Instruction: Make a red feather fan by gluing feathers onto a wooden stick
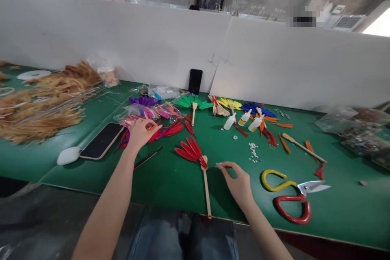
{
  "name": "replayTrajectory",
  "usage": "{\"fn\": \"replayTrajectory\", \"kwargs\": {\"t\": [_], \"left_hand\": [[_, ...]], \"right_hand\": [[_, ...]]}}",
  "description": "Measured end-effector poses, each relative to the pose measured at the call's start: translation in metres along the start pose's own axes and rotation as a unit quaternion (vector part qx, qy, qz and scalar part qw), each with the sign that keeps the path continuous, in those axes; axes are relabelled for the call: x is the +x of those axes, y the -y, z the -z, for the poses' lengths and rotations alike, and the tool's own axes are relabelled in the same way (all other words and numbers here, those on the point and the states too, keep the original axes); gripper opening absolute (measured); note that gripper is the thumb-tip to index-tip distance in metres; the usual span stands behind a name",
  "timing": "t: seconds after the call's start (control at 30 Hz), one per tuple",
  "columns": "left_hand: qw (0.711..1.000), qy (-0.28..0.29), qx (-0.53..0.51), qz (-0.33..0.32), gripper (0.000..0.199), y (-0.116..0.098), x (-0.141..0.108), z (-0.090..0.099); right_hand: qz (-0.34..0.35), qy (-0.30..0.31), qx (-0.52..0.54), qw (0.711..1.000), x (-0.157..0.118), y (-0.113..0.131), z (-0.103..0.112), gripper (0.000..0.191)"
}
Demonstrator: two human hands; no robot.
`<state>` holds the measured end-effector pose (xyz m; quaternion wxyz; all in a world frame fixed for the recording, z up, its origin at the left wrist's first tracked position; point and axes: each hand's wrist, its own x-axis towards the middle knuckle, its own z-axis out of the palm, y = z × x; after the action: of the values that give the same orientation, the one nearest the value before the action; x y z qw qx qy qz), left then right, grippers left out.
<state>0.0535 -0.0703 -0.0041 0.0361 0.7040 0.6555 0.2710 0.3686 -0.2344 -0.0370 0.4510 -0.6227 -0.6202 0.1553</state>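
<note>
Fan (pixel 205 165) btwn L hand (pixel 141 133) over feathers (pixel 174 130), grip unclear, & R hand (pixel 235 178), narrow pinch on whitish bit (pixel 218 165)

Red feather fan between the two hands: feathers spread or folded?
Spread, on one side only: the red feathers splay up and left from the head of the wooden handle, tips apart; none fan out right.

Tabletop (pixel 173 187): plain green. Lower centre: red feathers (pixel 190 150), pale tan handle (pixel 206 191). Centre, further up the frame: purple fan (pixel 146 101), green fan (pixel 193 105), yellow fan (pixel 230 104), blue fan (pixel 258 109). Lower right: scissors (pixel 300 189), one loop yellow, one red, blades silver. Left: plumes (pixel 57 101) golden brown. Left of centre: phone (pixel 102 141) black, pinkish edge. Upper frame: partition (pixel 146 44) greyish white.
</note>
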Motion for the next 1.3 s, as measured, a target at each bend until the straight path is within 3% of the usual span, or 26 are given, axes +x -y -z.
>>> {"fn": "replayTrajectory", "kwargs": {"t": [0.2,0.37,0.53,0.7,0.87,1.0,1.2,1.3], "left_hand": [[0.994,0.077,0.060,0.038,0.037,0.019,-0.001,0.000],[0.992,0.110,0.065,0.024,0.035,0.014,-0.001,-0.005],[0.994,0.077,0.078,0.010,0.048,0.007,-0.004,-0.003],[0.983,0.149,0.088,-0.064,0.051,0.003,-0.009,-0.002],[0.980,0.165,0.083,-0.070,0.037,0.003,-0.009,-0.002],[0.989,0.126,0.041,-0.072,0.024,0.004,-0.005,-0.002],[0.995,-0.040,-0.006,-0.089,0.016,-0.002,-0.004,-0.006],[0.991,-0.057,0.004,-0.123,0.015,-0.012,-0.010,-0.012]], "right_hand": [[-0.033,0.070,0.019,0.997,0.033,0.006,0.015,0.030],[-0.051,0.129,0.158,0.978,0.077,0.011,-0.001,0.029],[-0.094,0.084,0.238,0.963,0.088,-0.001,-0.022,0.037],[-0.124,0.045,0.246,0.960,0.080,-0.017,-0.024,0.045],[-0.120,0.053,0.217,0.967,0.078,-0.019,-0.026,0.041],[-0.121,0.081,0.216,0.966,0.074,-0.015,-0.025,0.041],[-0.106,0.083,0.190,0.973,0.073,-0.012,-0.024,0.034],[-0.091,0.100,0.195,0.971,0.073,-0.013,-0.024,0.036]]}}
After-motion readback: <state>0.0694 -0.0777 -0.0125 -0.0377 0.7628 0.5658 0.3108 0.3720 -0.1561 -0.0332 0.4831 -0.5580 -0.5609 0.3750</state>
